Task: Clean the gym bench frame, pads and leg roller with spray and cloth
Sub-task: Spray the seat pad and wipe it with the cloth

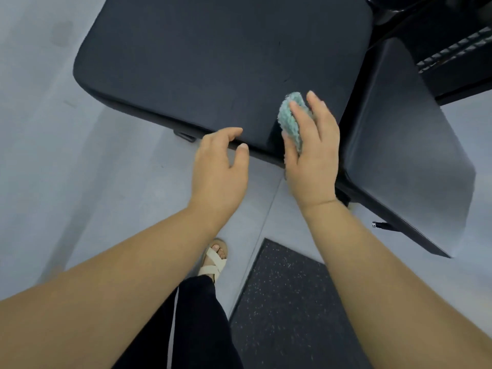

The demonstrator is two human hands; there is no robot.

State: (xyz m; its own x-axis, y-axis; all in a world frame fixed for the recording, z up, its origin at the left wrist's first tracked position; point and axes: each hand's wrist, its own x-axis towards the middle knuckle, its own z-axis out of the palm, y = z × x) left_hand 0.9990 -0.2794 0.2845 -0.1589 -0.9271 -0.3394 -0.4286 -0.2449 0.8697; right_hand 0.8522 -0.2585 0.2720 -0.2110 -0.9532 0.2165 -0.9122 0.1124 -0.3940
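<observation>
A wide black bench pad fills the upper middle of the head view. A second black pad slopes away to its right. My right hand holds a bunched teal cloth against the near right corner of the wide pad, fingers spread over the cloth. My left hand hovers at the pad's near edge, fingers loosely curved and holding nothing; whether it touches the edge is unclear. No spray bottle is in view.
Pale grey floor lies left of and below the bench. A speckled black rubber mat sits at the bottom right. My sandalled foot stands beside it. Dark equipment with a ribbed strip is at the top right.
</observation>
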